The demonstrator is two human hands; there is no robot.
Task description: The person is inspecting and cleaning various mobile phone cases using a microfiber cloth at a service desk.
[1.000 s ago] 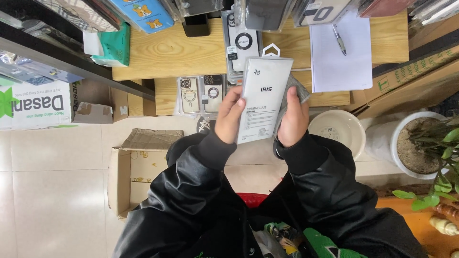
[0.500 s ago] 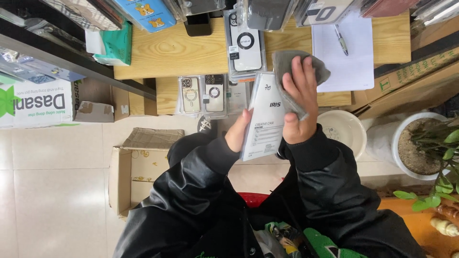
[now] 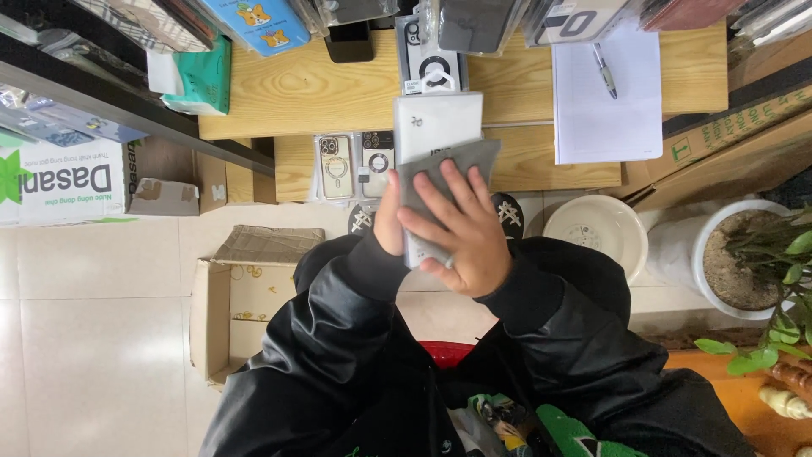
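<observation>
I hold a flat white package [image 3: 437,123] in front of my chest, its top end toward the wooden desk [image 3: 304,93]. My left hand [image 3: 387,225] grips its left edge from behind. My right hand [image 3: 463,235] lies flat on the front face with fingers spread, pressing a grey cloth [image 3: 423,173] against it. The cloth and hand cover the lower half of the package. Both arms are in black jacket sleeves.
Several clear phone cases [image 3: 355,162] lie on the desk's lower shelf. A white notepad [image 3: 605,118] with a pen [image 3: 604,71] sits at right. An open cardboard box [image 3: 222,315] stands on the floor at left; a white bowl [image 3: 596,230] and a potted plant [image 3: 748,254] at right.
My right hand left the package's right edge, lifted the grey cloth up, then came down flat on the front face with it. The package tilted flatter.
</observation>
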